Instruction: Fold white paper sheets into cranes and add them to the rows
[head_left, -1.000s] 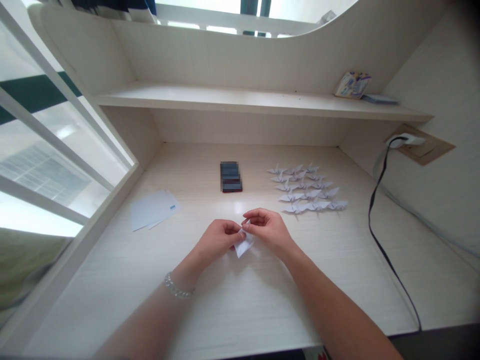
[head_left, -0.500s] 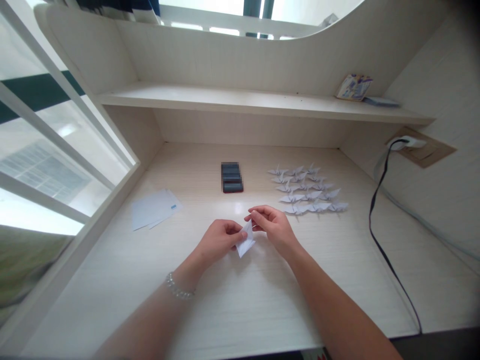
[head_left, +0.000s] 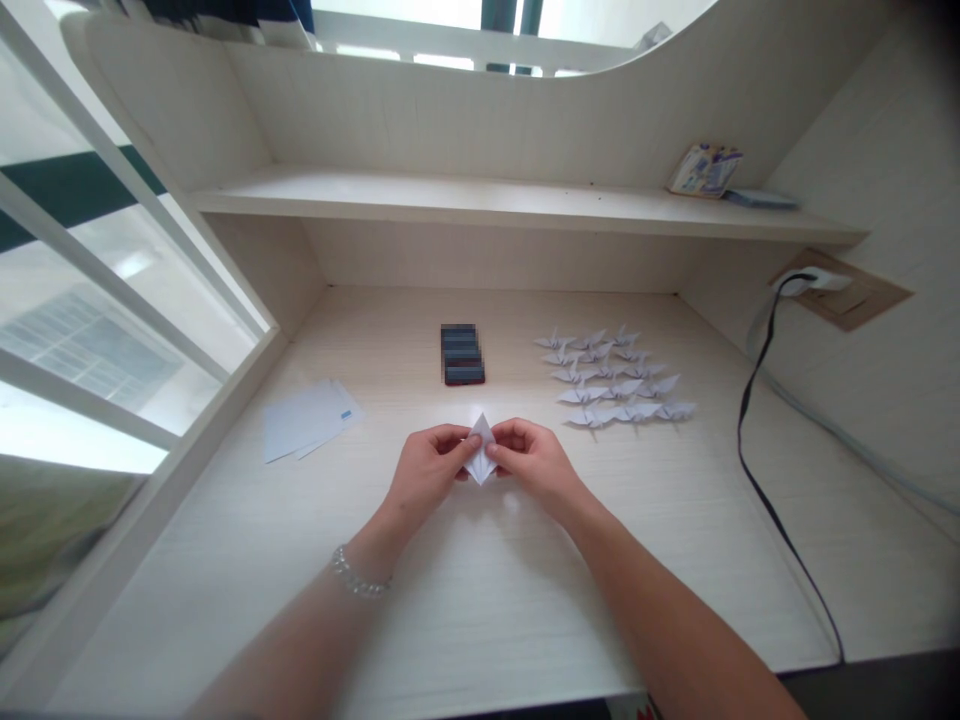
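Note:
A small white piece of folded paper (head_left: 481, 462), shaped like a narrow diamond with one point away from me, is held above the desk. My left hand (head_left: 429, 467) pinches its left side, thumb on top. On its right side my right hand (head_left: 534, 462) pinches it too, the thumb pressed near the middle crease. The fingers behind the paper are partly hidden. Several white paper cranes (head_left: 611, 390) stand in rows on the desk, beyond my right hand. Flat white paper sheets (head_left: 304, 420) lie to the left, overlapping.
A dark blurred rectangular object (head_left: 463, 355) lies beyond my hands on the desk (head_left: 465, 620). A shelf (head_left: 450, 195) runs across the back, with a small patterned box (head_left: 705, 170) on it. A black cable (head_left: 742, 440) hangs from the wall socket (head_left: 847, 290) at right.
The folded paper has turned from tilted to upright and moved slightly away from me. My right hand has come from its upper tip to grip its right side.

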